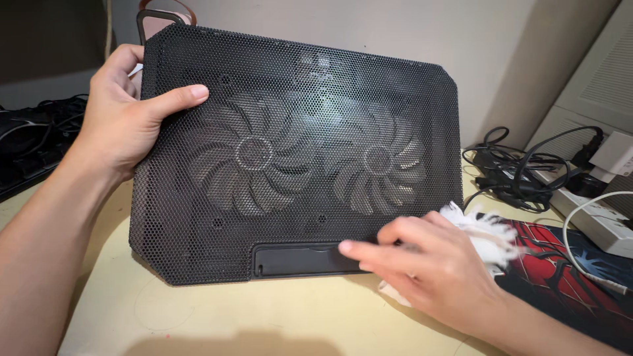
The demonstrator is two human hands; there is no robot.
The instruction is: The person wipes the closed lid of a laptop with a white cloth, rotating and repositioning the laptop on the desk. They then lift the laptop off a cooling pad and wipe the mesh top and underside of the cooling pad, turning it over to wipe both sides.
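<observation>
A black mesh laptop cooling pad point(297, 99) with two round fans behind its grille stands tilted on a pale yellow table point(217, 320). My left hand point(125, 115) grips its upper left edge, thumb lying across the mesh. My right hand point(428, 264) is at the pad's lower right edge, fingers stretched toward the black plastic flap at the bottom, and it holds a crumpled white tissue point(491, 234). The right hand is blurred.
A tangle of black cables point(514, 168) lies at the right, beside a white power strip point(600, 214) with plugs. A red and blue mouse mat point(580, 277) lies under my right wrist. Dark cables point(33, 132) sit at far left. A pink object point(161, 20) shows behind the pad.
</observation>
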